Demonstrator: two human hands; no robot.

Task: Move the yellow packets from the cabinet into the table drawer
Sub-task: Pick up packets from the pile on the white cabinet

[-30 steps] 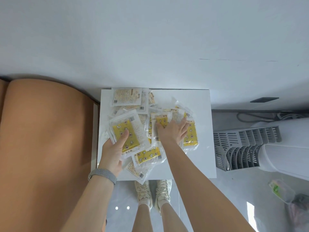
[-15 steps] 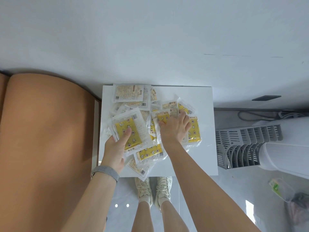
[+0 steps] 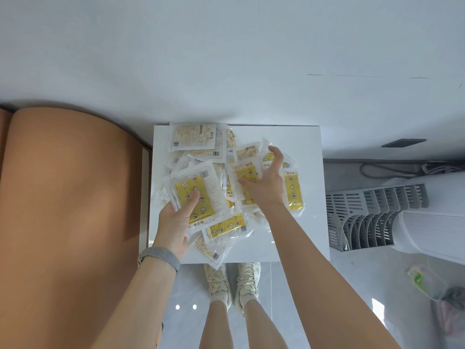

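Several yellow packets in clear wrappers lie heaped on a small white table top [image 3: 297, 230]. My left hand [image 3: 176, 222] grips a stack of yellow packets [image 3: 196, 195] at the heap's left side, thumb pressed on the top one. My right hand [image 3: 264, 182] pinches another yellow packet [image 3: 247, 172] in the middle of the heap, thumb on its face and fingers curled behind its far edge. A further yellow packet [image 3: 293, 192] lies flat just right of that hand. No drawer or cabinet opening shows.
A tan upholstered piece [image 3: 68, 210] fills the left side, touching the table. A white appliance with a grey grille [image 3: 372, 217] stands to the right, with a cable behind it. A bag [image 3: 427, 285] lies on the floor at lower right. My feet stand below the table's near edge.
My right hand has lifted from lying flat on the heap and now pinches one packet, raising its far edge. My left hand keeps its hold on the stack.
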